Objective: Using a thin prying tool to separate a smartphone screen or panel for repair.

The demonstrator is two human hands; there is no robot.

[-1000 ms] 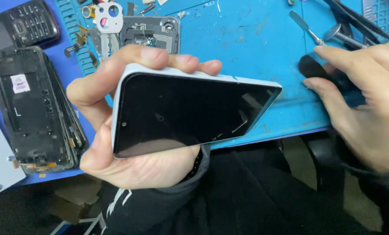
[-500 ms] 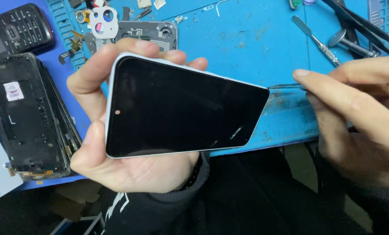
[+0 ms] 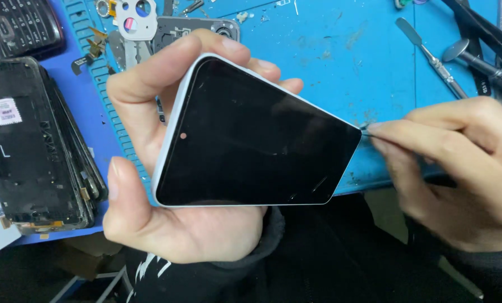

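Between both hands, above the blue worktop [image 3: 318,50]: smartphone [image 3: 251,134], white frame, dark screen up. Long axis running from left hand [image 3: 167,185] toward right hand [image 3: 458,168], far corner pointing right. Left hand closed round the near end, thumb along the lower edge, fingers behind the upper edge. Right hand pinched shut on a thin metal tool [image 3: 366,130], tip touching the phone's right corner at the frame seam; rest of tool hidden by fingers. Beyond left hand: stack of stripped phone frames [image 3: 32,146], keypad phone [image 3: 18,25], loose camera bezel [image 3: 134,17]. Beyond right hand: metal spudger [image 3: 430,56], tweezers [image 3: 475,28].
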